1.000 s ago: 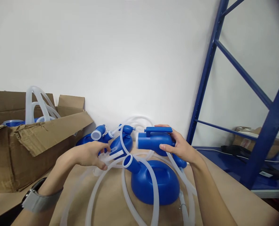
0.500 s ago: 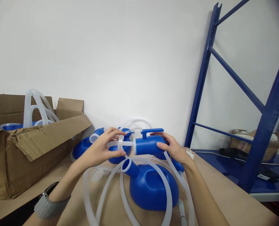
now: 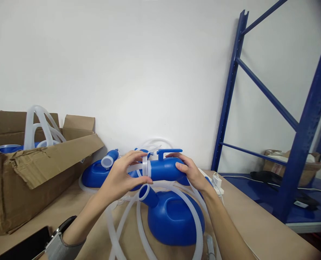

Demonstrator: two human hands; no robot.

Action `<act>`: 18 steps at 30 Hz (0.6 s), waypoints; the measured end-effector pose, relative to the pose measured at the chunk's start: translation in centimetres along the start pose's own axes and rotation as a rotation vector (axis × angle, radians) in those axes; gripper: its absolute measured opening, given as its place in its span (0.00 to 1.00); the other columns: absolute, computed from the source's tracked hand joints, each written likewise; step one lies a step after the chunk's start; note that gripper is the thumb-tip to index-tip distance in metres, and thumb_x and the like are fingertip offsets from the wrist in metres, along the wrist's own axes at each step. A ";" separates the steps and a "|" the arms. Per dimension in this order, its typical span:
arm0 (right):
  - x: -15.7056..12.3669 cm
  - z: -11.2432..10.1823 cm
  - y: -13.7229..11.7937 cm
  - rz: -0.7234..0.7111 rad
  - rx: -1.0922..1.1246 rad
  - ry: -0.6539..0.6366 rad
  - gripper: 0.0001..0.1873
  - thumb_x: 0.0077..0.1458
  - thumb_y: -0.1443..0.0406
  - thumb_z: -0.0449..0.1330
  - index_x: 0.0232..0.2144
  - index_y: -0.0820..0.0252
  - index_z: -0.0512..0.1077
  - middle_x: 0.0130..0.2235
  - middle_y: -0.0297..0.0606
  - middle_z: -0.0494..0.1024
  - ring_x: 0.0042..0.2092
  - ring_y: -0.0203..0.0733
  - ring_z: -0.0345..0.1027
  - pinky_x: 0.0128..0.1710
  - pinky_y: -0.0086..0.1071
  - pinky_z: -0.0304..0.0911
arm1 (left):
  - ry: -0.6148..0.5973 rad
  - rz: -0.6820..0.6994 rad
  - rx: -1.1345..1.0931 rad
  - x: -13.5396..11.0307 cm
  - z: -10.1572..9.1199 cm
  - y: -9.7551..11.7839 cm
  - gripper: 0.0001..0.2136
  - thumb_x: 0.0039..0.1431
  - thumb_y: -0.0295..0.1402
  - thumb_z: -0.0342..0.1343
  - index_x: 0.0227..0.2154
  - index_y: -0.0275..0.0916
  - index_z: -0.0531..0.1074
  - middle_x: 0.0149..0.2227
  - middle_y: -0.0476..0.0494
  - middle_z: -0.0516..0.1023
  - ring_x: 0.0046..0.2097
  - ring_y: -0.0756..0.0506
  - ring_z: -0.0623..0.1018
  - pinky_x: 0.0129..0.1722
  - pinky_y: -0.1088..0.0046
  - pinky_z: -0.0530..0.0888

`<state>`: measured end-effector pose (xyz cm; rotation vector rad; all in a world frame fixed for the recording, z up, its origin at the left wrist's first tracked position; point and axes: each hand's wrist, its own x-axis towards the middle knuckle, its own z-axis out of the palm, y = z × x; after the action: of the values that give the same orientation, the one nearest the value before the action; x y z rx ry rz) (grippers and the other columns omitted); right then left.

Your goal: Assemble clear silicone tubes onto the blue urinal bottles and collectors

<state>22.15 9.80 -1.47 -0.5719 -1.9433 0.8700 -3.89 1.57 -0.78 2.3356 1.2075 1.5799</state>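
While a plain white wall (image 3: 160, 72) fills the background, a blue metal rack (image 3: 267, 93) stands on the right and a tan worktop (image 3: 260, 220) stretches below it, carrying most of the things. At the worktop's left sits an open cardboard box (image 3: 41, 189), pale looped tubing (image 3: 44, 124) rising out of it above some blue pieces. Near the front, in the middle, rests a big blue jug (image 3: 174, 220), its spout angled up and to the left, with pale ribbed hoses (image 3: 197, 227) curving across and around it. Farther back, near the box, is a second blue jug (image 3: 95, 175). Just above and behind the front jug, a smaller blue bottle (image 3: 164, 169) is held on its side, handle uppermost and mouth facing left. The right hand (image 3: 191, 175) has its fingers wrapped around the rounded base end. At lower left lies a dark flat slab (image 3: 27, 245), beside a gray band (image 3: 64, 249) on the left wrist. A white plug (image 3: 217, 182) sits beyond the right wrist. Finally, the left hand (image 3: 122, 173) pinches a white cap (image 3: 144, 165) between thumb and fingers, right at the bottle's mouth; whether it is fully seated cannot be told.
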 end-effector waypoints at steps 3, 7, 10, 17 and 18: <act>0.1 0.0 0.0 -0.002 0.031 0.057 0.26 0.58 0.47 0.58 0.48 0.60 0.76 0.52 0.44 0.77 0.52 0.53 0.71 0.47 0.37 0.69 | 0.003 0.081 0.008 -0.1 -0.1 0.0 0.32 0.46 0.52 0.70 0.53 0.44 0.76 0.53 0.41 0.79 0.53 0.39 0.79 0.55 0.62 0.78; 0.1 0.0 0.3 0.050 0.129 0.121 0.29 0.56 0.46 0.60 0.48 0.62 0.76 0.52 0.47 0.76 0.52 0.56 0.71 0.37 0.35 0.72 | -0.144 0.106 0.022 -0.4 -0.2 0.0 0.33 0.51 0.51 0.68 0.61 0.50 0.71 0.61 0.42 0.73 0.60 0.37 0.75 0.59 0.58 0.76; -0.1 -0.1 0.1 0.090 0.162 0.101 0.29 0.55 0.46 0.60 0.49 0.62 0.76 0.52 0.48 0.75 0.48 0.55 0.74 0.31 0.33 0.71 | -0.190 0.045 0.057 -0.4 -0.1 0.0 0.30 0.59 0.49 0.62 0.63 0.51 0.67 0.64 0.42 0.70 0.63 0.37 0.72 0.60 0.60 0.76; -0.2 -0.2 -0.6 0.051 0.135 0.045 0.25 0.57 0.49 0.59 0.46 0.61 0.77 0.51 0.47 0.76 0.51 0.54 0.72 0.36 0.35 0.72 | -0.204 -0.029 0.057 -0.2 -0.3 0.0 0.30 0.59 0.52 0.61 0.63 0.52 0.67 0.64 0.44 0.70 0.63 0.38 0.72 0.62 0.59 0.73; -0.2 -0.2 -0.6 0.049 0.130 0.035 0.25 0.57 0.48 0.59 0.46 0.62 0.77 0.51 0.47 0.77 0.50 0.54 0.72 0.37 0.35 0.72 | -0.205 -0.028 0.057 -0.2 -0.4 0.0 0.30 0.59 0.52 0.61 0.63 0.52 0.67 0.64 0.44 0.70 0.63 0.38 0.72 0.62 0.59 0.73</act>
<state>22.44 9.30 -1.03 -0.5561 -1.8325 1.0021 -4.22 1.31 -0.79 2.4322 1.2461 1.2762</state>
